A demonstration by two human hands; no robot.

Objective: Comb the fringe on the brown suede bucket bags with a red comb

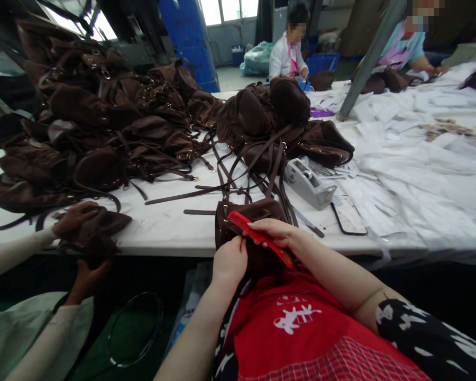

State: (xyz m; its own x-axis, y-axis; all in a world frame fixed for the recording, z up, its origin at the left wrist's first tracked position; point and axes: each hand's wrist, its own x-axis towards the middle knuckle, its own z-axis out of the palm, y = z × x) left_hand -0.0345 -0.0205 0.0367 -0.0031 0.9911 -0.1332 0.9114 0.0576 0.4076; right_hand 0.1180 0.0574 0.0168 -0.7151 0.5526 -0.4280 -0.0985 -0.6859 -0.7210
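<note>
A red comb (238,220) lies across my right hand (276,232), whose fingers and thumb are closed around it. Its teeth point up and to the left, over a dark brown bag (256,209) with small metal eyelets. This bag rests at the table's front edge, right before my body. My left hand (230,258) is closed in a pinch against the bag's front, just below the comb. What its fingertips grip is hidden by the hand itself. Long brown straps (275,164) run from the bag back over the table.
More brown bags are heaped at left (103,111) and at centre back (257,111). A grey tape dispenser (307,185) and a phone (348,212) sit right of my bag. At left, a co-worker's hands hold a brown bag (99,227). A slanted metal post (371,58) rises behind; two people work beyond.
</note>
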